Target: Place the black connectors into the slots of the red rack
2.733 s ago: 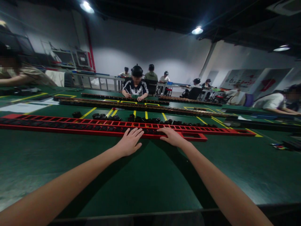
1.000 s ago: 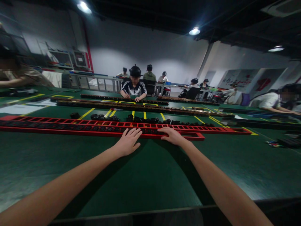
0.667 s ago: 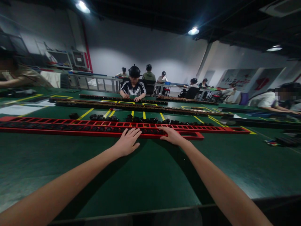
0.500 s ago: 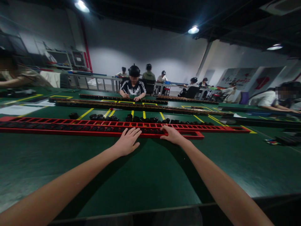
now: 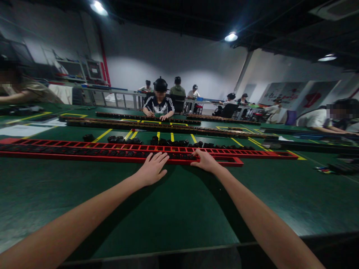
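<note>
A long red slotted frame [image 5: 235, 162] lies across the green table in front of me, with small black parts [image 5: 123, 152] seated in a row along its slots. My left hand [image 5: 152, 168] rests on its front rail with fingers stretched out, holding nothing. Farther right, my right hand [image 5: 204, 160] is at the same rail, thumb and forefinger bent in around the row of black parts. Whatever lies between those fingertips is too small and hidden to make out. Directly behind is a second red frame [image 5: 283, 153] with many bare slots.
Loose black parts [image 5: 179, 143] lie in clusters behind the frames. Long dark strips [image 5: 157, 126] cross the table farther back. White paper [image 5: 22, 130] is at the left, dark cables [image 5: 339, 168] at the right. A co-worker [image 5: 159, 102] sits opposite; others sit at both sides.
My right fingertips have shifted very slightly at the rail. The left hand and the red frames stay where they were.
</note>
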Available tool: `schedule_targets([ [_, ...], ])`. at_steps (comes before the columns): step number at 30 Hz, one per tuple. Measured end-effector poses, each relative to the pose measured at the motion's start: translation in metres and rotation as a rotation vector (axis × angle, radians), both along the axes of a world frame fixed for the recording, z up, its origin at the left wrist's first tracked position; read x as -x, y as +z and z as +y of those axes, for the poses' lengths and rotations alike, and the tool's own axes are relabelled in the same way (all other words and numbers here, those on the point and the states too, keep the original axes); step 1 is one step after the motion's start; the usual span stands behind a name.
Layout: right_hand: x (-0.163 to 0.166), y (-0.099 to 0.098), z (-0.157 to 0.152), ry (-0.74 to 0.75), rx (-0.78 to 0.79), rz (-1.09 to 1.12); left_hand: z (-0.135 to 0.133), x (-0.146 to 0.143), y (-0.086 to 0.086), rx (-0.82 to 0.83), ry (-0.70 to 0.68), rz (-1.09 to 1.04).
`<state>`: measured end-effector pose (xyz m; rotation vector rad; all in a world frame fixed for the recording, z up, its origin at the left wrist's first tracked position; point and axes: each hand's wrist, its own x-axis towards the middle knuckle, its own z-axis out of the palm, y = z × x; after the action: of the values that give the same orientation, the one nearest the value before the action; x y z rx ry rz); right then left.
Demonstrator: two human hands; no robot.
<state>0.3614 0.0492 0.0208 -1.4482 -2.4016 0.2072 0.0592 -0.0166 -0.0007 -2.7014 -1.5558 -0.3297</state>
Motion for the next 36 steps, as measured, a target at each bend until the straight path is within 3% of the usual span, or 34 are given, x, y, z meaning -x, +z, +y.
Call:
schedule_targets([
  [12, -0.0004, -0.0013, -0.0028, 0.157, -0.053, 0.012, 0.0029, 0.0017, -0.005, -0.023, -0.016, -0.022],
  [36, 0.0045, 0.0028, -0.0022, 0.047, -0.046, -0.071, -0.0007, -0.0007, 0.0005, -0.004, 0.007, 0.002],
])
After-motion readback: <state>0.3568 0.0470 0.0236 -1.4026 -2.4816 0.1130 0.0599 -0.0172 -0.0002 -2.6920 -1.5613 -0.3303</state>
